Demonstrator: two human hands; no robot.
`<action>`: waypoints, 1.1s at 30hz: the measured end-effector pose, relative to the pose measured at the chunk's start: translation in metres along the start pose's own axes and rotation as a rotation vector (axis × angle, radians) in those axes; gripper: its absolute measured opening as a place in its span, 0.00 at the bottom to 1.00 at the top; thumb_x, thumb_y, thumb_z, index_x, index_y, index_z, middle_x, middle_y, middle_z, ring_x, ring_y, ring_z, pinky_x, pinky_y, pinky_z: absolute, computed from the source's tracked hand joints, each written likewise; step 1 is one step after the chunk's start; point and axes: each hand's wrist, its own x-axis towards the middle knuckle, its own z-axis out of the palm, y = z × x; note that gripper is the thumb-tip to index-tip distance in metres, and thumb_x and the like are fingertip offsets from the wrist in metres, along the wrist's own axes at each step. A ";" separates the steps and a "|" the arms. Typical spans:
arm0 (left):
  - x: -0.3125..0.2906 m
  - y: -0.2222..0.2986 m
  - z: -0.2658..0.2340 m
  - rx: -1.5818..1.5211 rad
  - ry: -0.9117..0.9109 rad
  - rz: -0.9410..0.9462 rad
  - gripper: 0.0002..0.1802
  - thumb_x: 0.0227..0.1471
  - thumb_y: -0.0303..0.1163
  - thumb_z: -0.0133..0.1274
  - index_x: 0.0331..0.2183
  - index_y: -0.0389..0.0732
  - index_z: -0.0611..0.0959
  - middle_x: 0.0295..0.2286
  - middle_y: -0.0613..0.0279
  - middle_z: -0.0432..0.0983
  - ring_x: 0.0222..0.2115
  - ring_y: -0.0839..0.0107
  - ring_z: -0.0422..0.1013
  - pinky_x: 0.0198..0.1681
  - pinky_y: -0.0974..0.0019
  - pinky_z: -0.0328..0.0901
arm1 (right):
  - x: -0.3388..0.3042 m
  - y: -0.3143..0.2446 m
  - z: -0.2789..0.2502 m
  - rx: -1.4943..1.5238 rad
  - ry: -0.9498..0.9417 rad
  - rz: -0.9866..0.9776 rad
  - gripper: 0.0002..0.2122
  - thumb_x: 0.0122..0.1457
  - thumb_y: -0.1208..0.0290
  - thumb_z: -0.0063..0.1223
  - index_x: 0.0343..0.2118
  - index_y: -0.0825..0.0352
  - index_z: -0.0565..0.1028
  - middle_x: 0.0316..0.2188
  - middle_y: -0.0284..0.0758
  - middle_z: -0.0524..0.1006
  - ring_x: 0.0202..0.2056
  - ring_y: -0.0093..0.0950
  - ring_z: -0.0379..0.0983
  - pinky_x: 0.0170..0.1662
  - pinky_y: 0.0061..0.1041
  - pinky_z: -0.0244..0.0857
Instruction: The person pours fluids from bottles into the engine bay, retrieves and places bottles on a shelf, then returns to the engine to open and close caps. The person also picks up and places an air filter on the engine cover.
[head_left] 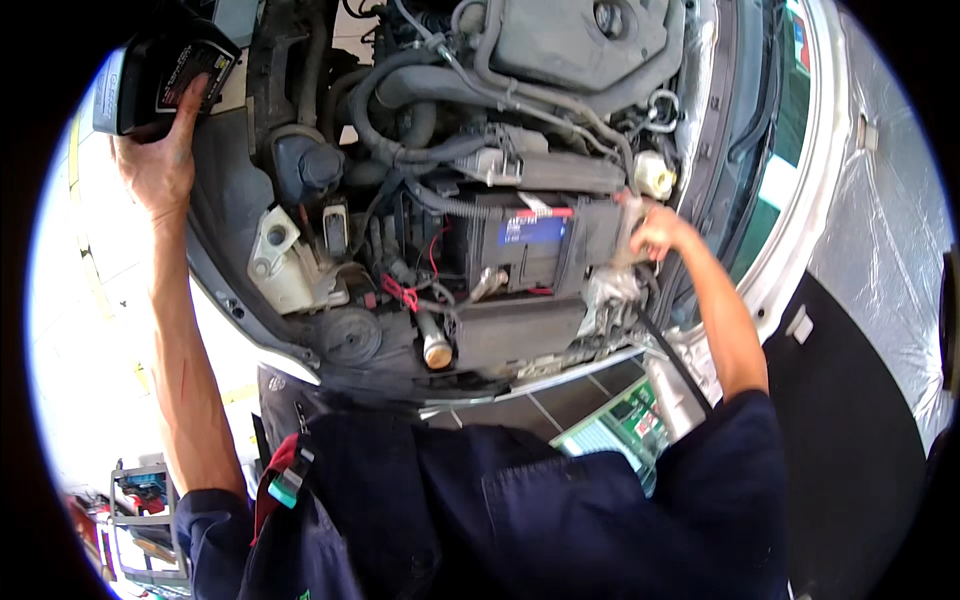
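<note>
At the upper left my left hand (165, 160) grips a black plastic bottle (135, 85) with a dark printed label, its thumb lying over the label. The bottle is held beyond the corner of the open engine bay. My right hand (655, 235) reaches in at the right end of the car battery (480, 245). Its fingers are curled closed, and what they hold, if anything, cannot be made out. Crumpled clear plastic (612, 290) lies just below that hand. A pale round reservoir (655, 175) sits right above it.
A grey engine cover (570, 45) and thick hoses (420, 85) fill the far side. A white filler neck (280, 240) stands at the left of the bay. The front fender edge runs close before me. Plastic sheeting (880, 200) covers the right side, and a shelf cart (150, 520) stands lower left.
</note>
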 end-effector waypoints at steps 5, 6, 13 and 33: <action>0.002 0.003 0.004 0.077 -0.005 0.106 0.40 0.35 0.57 0.71 0.43 0.37 0.81 0.41 0.53 0.77 0.43 0.59 0.74 0.48 0.58 0.68 | -0.020 -0.011 0.032 -0.289 0.340 -0.142 0.37 0.46 0.74 0.60 0.62 0.49 0.60 0.28 0.49 0.77 0.28 0.39 0.80 0.29 0.33 0.77; 0.001 0.000 0.000 0.062 -0.007 0.083 0.40 0.35 0.57 0.70 0.44 0.37 0.80 0.41 0.53 0.76 0.43 0.59 0.74 0.48 0.58 0.68 | -0.041 -0.023 0.048 -0.751 0.731 -0.368 0.36 0.47 0.76 0.59 0.62 0.55 0.59 0.32 0.50 0.78 0.31 0.40 0.80 0.32 0.32 0.77; 0.000 -0.007 -0.003 0.044 -0.081 -0.027 0.40 0.36 0.55 0.71 0.45 0.38 0.80 0.42 0.52 0.76 0.43 0.60 0.74 0.49 0.59 0.67 | 0.001 -0.003 0.019 -0.497 0.448 -0.164 0.21 0.33 0.67 0.66 0.37 0.62 0.80 0.34 0.45 0.79 0.27 0.39 0.79 0.29 0.35 0.77; -0.002 0.003 0.003 0.079 0.059 0.115 0.43 0.36 0.62 0.67 0.46 0.38 0.80 0.42 0.54 0.79 0.46 0.60 0.73 0.52 0.59 0.65 | -0.053 -0.046 0.013 0.031 0.151 -0.266 0.36 0.41 0.72 0.66 0.57 0.63 0.65 0.45 0.51 0.74 0.26 0.38 0.78 0.28 0.33 0.77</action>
